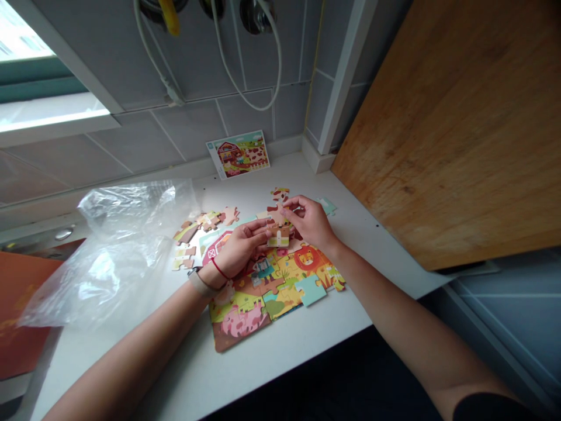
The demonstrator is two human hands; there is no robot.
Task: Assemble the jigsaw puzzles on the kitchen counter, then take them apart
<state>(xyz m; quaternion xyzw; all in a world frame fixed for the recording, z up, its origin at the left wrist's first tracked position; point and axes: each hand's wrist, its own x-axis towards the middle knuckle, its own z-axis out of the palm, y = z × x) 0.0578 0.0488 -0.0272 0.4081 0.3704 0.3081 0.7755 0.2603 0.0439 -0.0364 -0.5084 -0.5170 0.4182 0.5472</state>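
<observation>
My left hand (243,248), with a red string and a watch at the wrist, pinches a small puzzle piece (279,235) with brown, white and yellow-green areas. Just to the right, my right hand (307,219) has thumb and fingertips closed on a brown and white puzzle piece (277,213). Both hands are over a partly joined puzzle (245,318) showing a pink pig, a lion and a barn. A pale green piece (311,290) rests on the puzzle's lower right part. Part of the puzzle is hidden beneath my hands.
Loose pieces (209,220) lie left of the puzzle, another (326,205) at the right. A picture card (240,155) leans against the tiled wall. A clear plastic bag (118,257) covers the table's left side. A wooden board (464,134) stands at the right.
</observation>
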